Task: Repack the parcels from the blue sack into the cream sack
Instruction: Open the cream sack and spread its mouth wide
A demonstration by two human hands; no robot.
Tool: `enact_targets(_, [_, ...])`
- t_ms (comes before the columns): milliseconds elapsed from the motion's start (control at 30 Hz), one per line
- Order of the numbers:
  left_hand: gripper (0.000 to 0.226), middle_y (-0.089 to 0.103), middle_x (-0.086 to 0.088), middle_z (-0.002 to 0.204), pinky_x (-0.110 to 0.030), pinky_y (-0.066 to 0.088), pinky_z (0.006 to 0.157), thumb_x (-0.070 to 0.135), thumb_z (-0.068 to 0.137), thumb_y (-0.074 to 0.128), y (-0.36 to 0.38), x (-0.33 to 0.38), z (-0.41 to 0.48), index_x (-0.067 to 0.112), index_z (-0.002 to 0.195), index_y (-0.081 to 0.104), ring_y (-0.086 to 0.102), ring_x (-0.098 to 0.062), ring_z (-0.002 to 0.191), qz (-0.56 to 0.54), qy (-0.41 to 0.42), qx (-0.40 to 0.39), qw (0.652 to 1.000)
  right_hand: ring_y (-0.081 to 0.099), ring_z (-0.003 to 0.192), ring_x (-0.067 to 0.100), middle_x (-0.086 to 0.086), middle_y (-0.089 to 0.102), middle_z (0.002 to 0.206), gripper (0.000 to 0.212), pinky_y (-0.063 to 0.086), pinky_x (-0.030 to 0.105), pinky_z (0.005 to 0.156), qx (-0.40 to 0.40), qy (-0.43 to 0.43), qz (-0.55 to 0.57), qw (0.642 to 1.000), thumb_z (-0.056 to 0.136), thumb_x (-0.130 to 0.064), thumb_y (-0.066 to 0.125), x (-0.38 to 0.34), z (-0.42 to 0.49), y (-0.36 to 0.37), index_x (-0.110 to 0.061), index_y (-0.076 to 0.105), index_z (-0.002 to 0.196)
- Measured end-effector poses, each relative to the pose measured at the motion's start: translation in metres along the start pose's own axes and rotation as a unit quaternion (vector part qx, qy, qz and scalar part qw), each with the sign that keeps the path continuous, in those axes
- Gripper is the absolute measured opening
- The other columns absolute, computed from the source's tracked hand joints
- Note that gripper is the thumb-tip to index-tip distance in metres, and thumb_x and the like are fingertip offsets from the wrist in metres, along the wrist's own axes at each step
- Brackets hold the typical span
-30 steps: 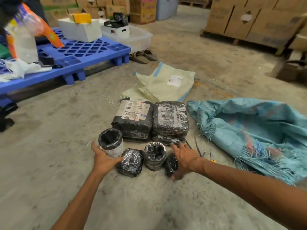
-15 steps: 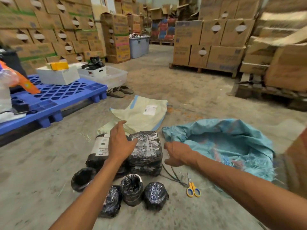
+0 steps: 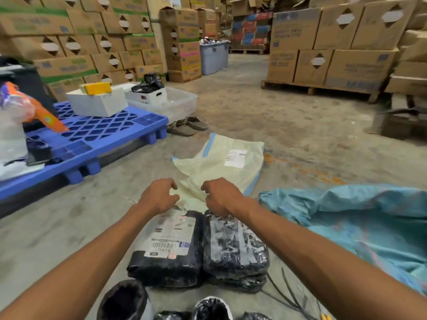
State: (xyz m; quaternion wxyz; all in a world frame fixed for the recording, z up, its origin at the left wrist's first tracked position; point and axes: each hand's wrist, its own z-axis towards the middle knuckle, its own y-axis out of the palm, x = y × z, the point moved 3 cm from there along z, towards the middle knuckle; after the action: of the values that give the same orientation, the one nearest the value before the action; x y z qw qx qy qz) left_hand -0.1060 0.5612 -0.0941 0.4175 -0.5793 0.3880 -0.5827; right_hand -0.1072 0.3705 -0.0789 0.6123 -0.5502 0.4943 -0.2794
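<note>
The cream sack [image 3: 221, 162] lies flat on the concrete floor with a white label on top. My left hand [image 3: 159, 197] and my right hand [image 3: 221, 197] are at its near edge, fingers curled into the bunched fabric. Just below my hands lie two flat black-wrapped parcels side by side, a labelled parcel [image 3: 171, 245] and a shiny black parcel [image 3: 235, 245] stacked on another. Round black-wrapped parcels [image 3: 124, 301] sit at the bottom edge, partly cut off. The crumpled blue sack [image 3: 358, 218] lies to the right.
A blue plastic pallet [image 3: 97, 132] with white boxes [image 3: 97, 102] stands at the left, a clear tub [image 3: 180, 100] and sandals [image 3: 187, 127] beyond it. Stacked cardboard boxes on a wooden pallet [image 3: 318, 88] fill the back. Black ties [image 3: 288, 294] lie near the parcels.
My hands left the round parcels, passed over the flat parcels and reached forward to the cream sack's near edge. The view tilted up, so the parcels sit lower.
</note>
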Motion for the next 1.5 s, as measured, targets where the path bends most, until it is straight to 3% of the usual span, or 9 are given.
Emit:
enact_targets(167, [0.043,0.058,-0.002,0.132,-0.035,0.047,0.096,0.022,0.086,0.064,0.052,-0.051,0.073,0.023,0.128,0.057,0.054,-0.020,0.119,0.105,0.038,-0.098,0.989,0.057,0.118,0.029,0.011,0.059,0.133,0.044,0.049,0.037,0.100,-0.089,-0.017,-0.014,0.996,0.091,-0.012,0.052,-0.007,0.098,0.052,-0.014,0.057,0.136])
enact_targets(300, [0.072,0.044,-0.004,0.146,-0.033,0.039,0.106,0.028,0.084,0.071,0.090,-0.081,0.122,0.025,0.147,0.038,0.042,-0.022,0.134,0.213,0.090,-0.161,0.960,0.060,0.108,0.031,0.013,0.060,0.129,0.039,0.051,0.035,0.091,-0.195,0.027,-0.082,0.977,0.090,-0.026,0.063,0.009,0.148,0.096,-0.007,0.060,0.125])
enact_targets(500, [0.085,0.045,-0.005,0.142,-0.039,0.043,0.103,0.053,0.077,0.072,0.138,-0.106,0.160,0.029,0.149,0.033,0.043,-0.023,0.130,0.227,0.144,-0.204,0.941,0.062,0.110,0.031,0.008,0.062,0.128,0.082,0.052,0.041,0.095,-0.254,0.060,-0.162,0.952,0.069,-0.062,0.080,0.046,0.174,0.124,-0.012,0.059,0.131])
enact_targets(667, [0.030,0.063,-0.008,0.117,-0.035,0.047,0.086,0.033,0.091,0.060,0.136,-0.086,0.172,0.018,0.117,0.060,0.060,-0.026,0.106,0.286,0.193,-0.130,0.930,0.059,0.119,0.028,0.011,0.059,0.132,0.039,0.049,0.035,0.091,-0.153,0.033,-0.165,0.974,0.095,-0.022,0.060,0.063,0.177,0.118,-0.011,0.057,0.132])
enact_targets(833, [0.015,0.067,-0.011,0.104,-0.035,0.048,0.071,0.023,0.091,0.056,0.101,-0.050,0.179,0.015,0.102,0.062,0.065,-0.030,0.092,0.274,0.173,-0.069,0.944,0.059,0.118,0.029,0.011,0.059,0.129,0.039,0.049,0.036,0.093,-0.095,0.082,-0.106,0.986,0.092,-0.020,0.061,0.087,0.178,0.076,-0.011,0.057,0.130])
enact_targets(1033, [0.012,0.066,-0.016,0.098,-0.036,0.044,0.064,0.015,0.087,0.058,0.011,0.031,0.182,0.015,0.098,0.055,0.063,-0.038,0.089,0.147,0.165,0.071,0.973,0.063,0.110,0.033,0.015,0.065,0.124,0.043,0.051,0.037,0.093,-0.009,0.127,-0.101,0.987,0.085,-0.029,0.070,0.105,0.145,-0.036,-0.008,0.064,0.122])
enact_targets(1267, [0.022,0.062,-0.019,0.109,-0.037,0.036,0.067,0.010,0.088,0.052,-0.143,0.212,0.146,0.010,0.109,0.056,0.058,-0.039,0.101,0.123,0.270,0.208,0.932,0.062,0.093,0.030,0.009,0.063,0.098,0.014,0.048,0.034,0.073,0.184,0.209,-0.091,0.956,0.084,-0.001,0.064,0.127,0.021,-0.248,-0.013,0.058,0.090])
enact_targets(1333, [0.021,0.061,-0.021,0.105,-0.038,0.036,0.064,0.012,0.088,0.053,-0.188,0.266,0.125,0.011,0.108,0.054,0.059,-0.041,0.098,0.127,0.290,0.251,0.915,0.058,0.087,0.029,0.012,0.065,0.103,0.010,0.046,0.033,0.070,0.235,0.219,-0.107,0.941,0.087,-0.003,0.060,0.130,-0.022,-0.303,-0.010,0.062,0.093])
enact_targets(1500, [0.017,0.064,-0.019,0.104,-0.040,0.045,0.068,0.014,0.088,0.057,-0.268,0.378,0.062,0.015,0.105,0.055,0.062,-0.040,0.096,0.105,0.334,0.300,0.887,0.063,0.108,0.033,0.015,0.067,0.114,0.025,0.051,0.038,0.088,0.311,0.242,-0.165,0.904,0.085,-0.004,0.062,0.135,-0.126,-0.414,-0.001,0.068,0.109])
